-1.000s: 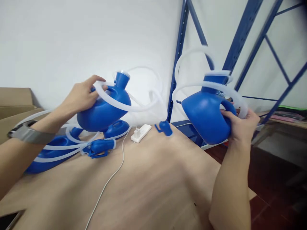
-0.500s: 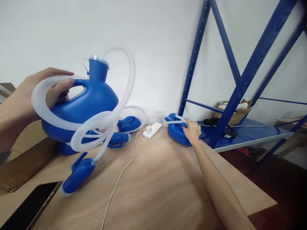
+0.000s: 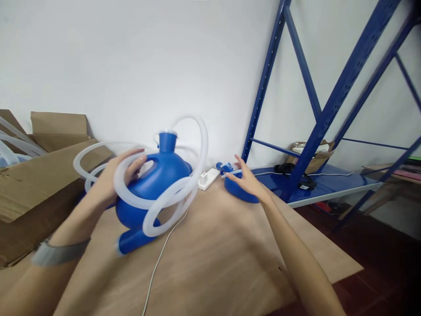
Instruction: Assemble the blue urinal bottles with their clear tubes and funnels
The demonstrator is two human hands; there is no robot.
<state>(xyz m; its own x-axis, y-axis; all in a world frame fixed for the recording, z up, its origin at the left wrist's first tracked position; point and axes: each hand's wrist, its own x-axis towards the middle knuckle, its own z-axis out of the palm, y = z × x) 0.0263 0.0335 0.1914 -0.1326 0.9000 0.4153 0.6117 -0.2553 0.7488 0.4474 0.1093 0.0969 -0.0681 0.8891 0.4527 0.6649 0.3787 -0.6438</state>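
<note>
- The left hand [image 3: 108, 181] has its fingers wrapped around the handle of the near bottle [image 3: 173, 171], which is neck up on the left side of the counter [image 3: 217, 254]; I cannot tell whether its base rests there or hangs just above
- The right hand [image 3: 249, 179] has its fingers spread over the far bottle [image 3: 241, 193], gripping nothing; whether they touch it is unclear
- The far bottle sits near the counter's right edge, beside the shelf [image 3: 332, 182], so a sideways brush of the right wrist might push it over that edge
- A white hose [image 3: 204, 140] loops in front of the near bottle and the left hand; if a finger caught in it, letting go could tip the bottle
- A blue tube [image 3: 133, 241] lies low against or in front of that bottle; trapped under the base, it could set the bottle rocking
- A power strip [image 3: 210, 177] sits between the bottles, and a snag on the cable [image 3: 158, 263] might drag it
</note>
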